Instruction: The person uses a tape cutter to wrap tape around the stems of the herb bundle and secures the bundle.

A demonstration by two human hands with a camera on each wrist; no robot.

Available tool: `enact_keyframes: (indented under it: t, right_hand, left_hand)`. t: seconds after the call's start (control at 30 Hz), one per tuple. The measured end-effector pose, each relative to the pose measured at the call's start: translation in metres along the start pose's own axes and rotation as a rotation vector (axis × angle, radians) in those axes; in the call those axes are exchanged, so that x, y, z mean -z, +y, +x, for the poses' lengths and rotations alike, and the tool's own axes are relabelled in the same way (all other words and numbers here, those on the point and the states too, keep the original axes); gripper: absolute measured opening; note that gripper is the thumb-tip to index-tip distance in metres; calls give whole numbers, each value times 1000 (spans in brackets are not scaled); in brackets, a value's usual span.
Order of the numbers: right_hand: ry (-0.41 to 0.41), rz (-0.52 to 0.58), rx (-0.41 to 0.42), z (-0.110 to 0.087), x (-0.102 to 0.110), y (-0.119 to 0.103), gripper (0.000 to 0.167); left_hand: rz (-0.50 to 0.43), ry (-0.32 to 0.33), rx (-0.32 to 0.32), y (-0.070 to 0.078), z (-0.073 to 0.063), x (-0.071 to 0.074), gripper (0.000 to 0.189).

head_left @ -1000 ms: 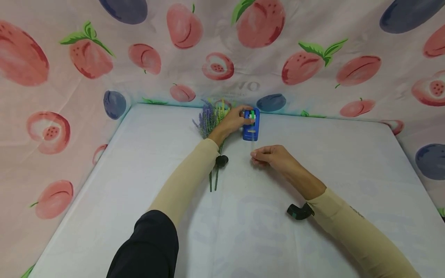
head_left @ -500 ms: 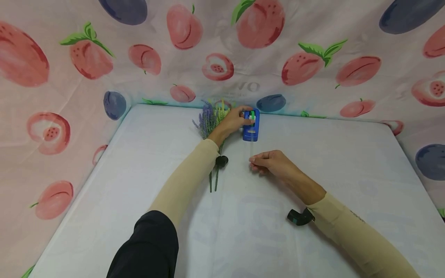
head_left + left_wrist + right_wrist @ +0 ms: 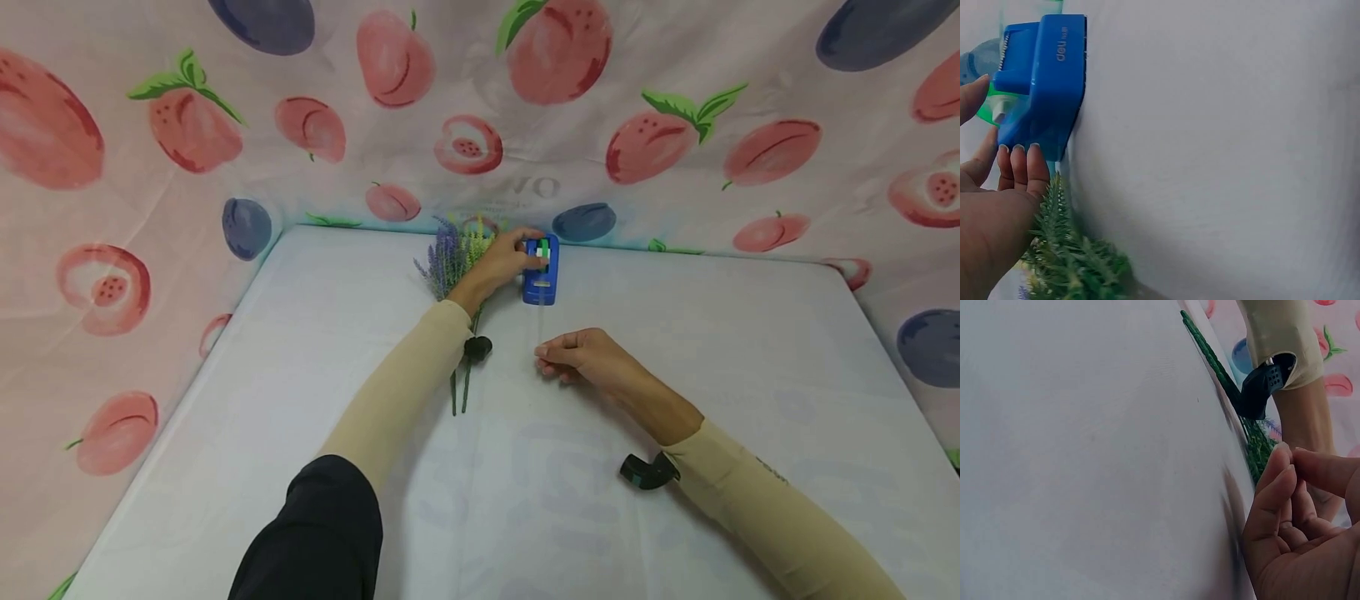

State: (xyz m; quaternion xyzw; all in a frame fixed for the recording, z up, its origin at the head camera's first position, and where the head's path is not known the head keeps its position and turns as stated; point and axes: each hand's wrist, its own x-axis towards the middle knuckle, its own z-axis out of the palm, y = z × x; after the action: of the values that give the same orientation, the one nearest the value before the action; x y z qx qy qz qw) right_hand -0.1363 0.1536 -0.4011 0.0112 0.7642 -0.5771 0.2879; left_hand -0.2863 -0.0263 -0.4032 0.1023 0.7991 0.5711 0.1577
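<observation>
Near the far edge of the table, a blue tape dispenser point(image 3: 541, 289) with a green-and-white tape core stands upright. My left hand point(image 3: 501, 262) grips its back part, thumb on one side and fingers on the other; the left wrist view shows fingertips against the blue body point(image 3: 1054, 81). A clear strip of tape point(image 3: 542, 321) runs from the dispenser toward me, faint against the white cloth. Its free end is pinched between the thumb and forefinger of my right hand point(image 3: 583, 353), low over the table. In the right wrist view the tape itself hardly shows at the fingertips point(image 3: 1284, 453).
Artificial flower stems with purple point(image 3: 444, 260) and yellow-green point(image 3: 478, 240) heads lie left of the dispenser, partly under my left forearm. Black wrist cameras point(image 3: 477, 348) sit on both sleeves. A fruit-printed cloth point(image 3: 315, 125) rises behind the white-covered table point(image 3: 330, 333).
My right hand has drawn back toward me and slightly left, and the strip of tape between it and the dispenser is longer. My left hand and the dispenser have stayed in place.
</observation>
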Motion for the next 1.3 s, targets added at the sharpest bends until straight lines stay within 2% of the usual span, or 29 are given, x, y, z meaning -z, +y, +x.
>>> enact_keyframes:
  t: [0.3, 0.43, 0.63, 0.83, 1.0, 1.17, 1.3]
  right_hand:
    - [-14, -4, -2, 1, 2, 0, 33]
    - [-23, -7, 0, 1, 4, 2, 34]
    - [-24, 1, 2, 0, 8, 3, 36]
    - [-25, 5, 3, 0, 9, 2, 37]
    - [-32, 7, 13, 0, 9, 1, 36]
    - [-34, 12, 16, 0, 10, 1, 34]
    - [-36, 15, 12, 0, 10, 2, 33]
  left_hand:
    - [14, -29, -50, 13, -9, 6, 56]
    - [37, -90, -88, 19, -17, 13, 57]
    - [88, -170, -186, 24, -36, 25, 58]
    - [171, -192, -224, 23, -61, 39, 54]
    - [215, -190, -224, 19, -81, 53, 50]
    - [237, -187, -203, 11, -97, 64, 49]
    - [279, -197, -211, 4, -110, 71, 52]
